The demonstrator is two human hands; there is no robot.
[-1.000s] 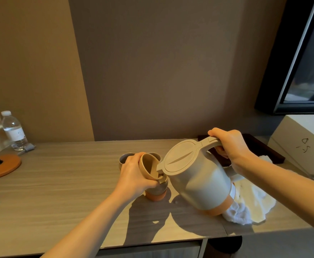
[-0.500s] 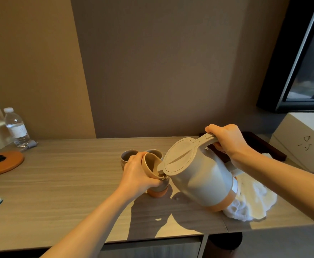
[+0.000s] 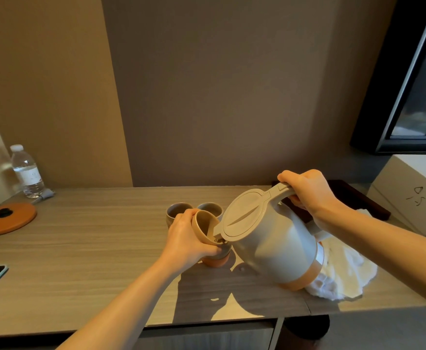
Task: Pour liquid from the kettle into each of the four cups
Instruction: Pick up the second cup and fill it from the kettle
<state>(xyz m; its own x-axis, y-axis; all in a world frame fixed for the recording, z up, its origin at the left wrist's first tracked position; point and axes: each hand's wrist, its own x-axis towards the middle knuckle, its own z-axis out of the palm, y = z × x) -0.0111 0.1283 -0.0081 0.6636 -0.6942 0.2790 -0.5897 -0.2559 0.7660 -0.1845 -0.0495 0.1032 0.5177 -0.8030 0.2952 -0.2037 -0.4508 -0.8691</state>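
Since a second ago the view is sitting a little higher and further back, so the whole group is appearing lower in the picture, while the kettle's tilt and the lifted cup's lean are looking almost unchanged.

The pale grey plastic kettle with an orange base band is hanging tipped toward nine o'clock, its long axis running from the raised base at about four o'clock down to the spout at about ten. The spout is resting at, or just inside, the rim of the tan ceramic cup. That cup is tilted so its mouth is facing the spout at three o'clock. No stream is showing, so I cannot tell whether liquid is running.

The right hand is wrapping its fingers round the kettle's handle at one o'clock of the body. The left hand is curling round the tan cup from its nine o'clock side and is the nearer hand to the spout. Just under it an orange-bottomed cup is standing on the wooden desk. Two grey cups are standing touching each other at twelve o'clock of the left hand.

The coming move is turning on spout and cup mouth staying in line.

Further out, a crumpled white towel is lying at four o'clock, a clear water bottle and an orange round lid at nine.
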